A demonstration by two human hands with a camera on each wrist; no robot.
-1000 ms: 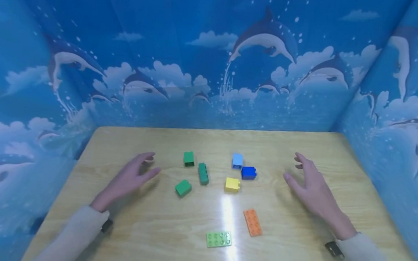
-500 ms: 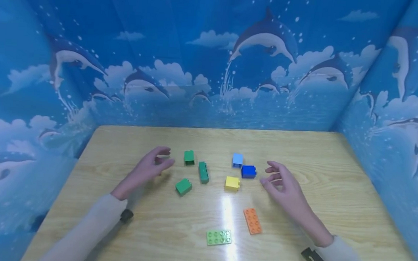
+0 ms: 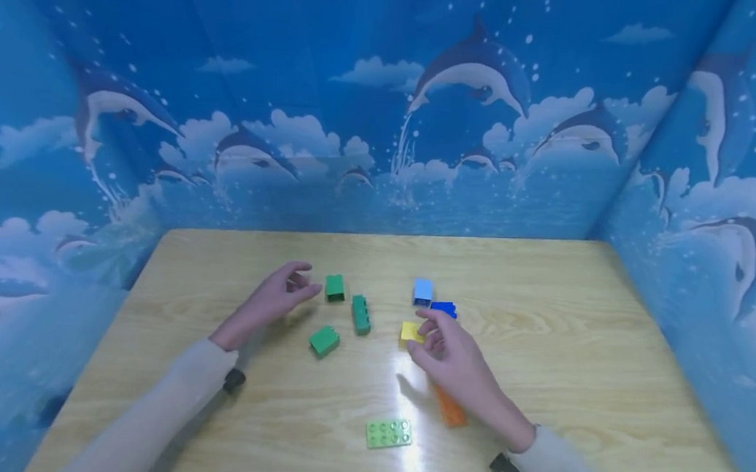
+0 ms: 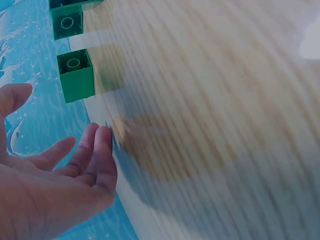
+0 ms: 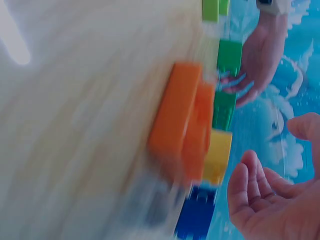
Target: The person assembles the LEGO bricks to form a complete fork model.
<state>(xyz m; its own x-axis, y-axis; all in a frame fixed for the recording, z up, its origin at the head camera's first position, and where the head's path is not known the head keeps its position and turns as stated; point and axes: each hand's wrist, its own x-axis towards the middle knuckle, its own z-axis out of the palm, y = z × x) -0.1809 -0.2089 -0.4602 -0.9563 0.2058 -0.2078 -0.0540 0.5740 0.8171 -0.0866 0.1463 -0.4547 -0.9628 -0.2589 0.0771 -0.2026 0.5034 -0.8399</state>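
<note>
My left hand (image 3: 275,296), fingers loosely bent and holding nothing, is just left of a green toy brick (image 3: 335,288). In the left wrist view a gap separates its fingertips from the nearest green brick (image 4: 77,82). My right hand (image 3: 464,363) hovers with bent, empty fingers over the middle bricks. It partly covers a yellow brick (image 3: 408,333), a dark blue brick (image 3: 444,309) and an orange brick (image 3: 450,411). In the right wrist view, the orange brick (image 5: 180,115) and the yellow brick (image 5: 218,156) stand apart from the fingers.
A long dark green brick (image 3: 361,315) and another green brick (image 3: 324,341) lie between the hands. A light blue brick (image 3: 423,292) sits farther back, and a flat light green brick (image 3: 388,433) is nearer the front. Dolphin-print curtains (image 3: 358,139) surround the wooden table (image 3: 259,432).
My right hand has swept left from the table's right side to above the yellow brick. My left hand has moved right, closer to the green bricks. The bricks have stayed put.
</note>
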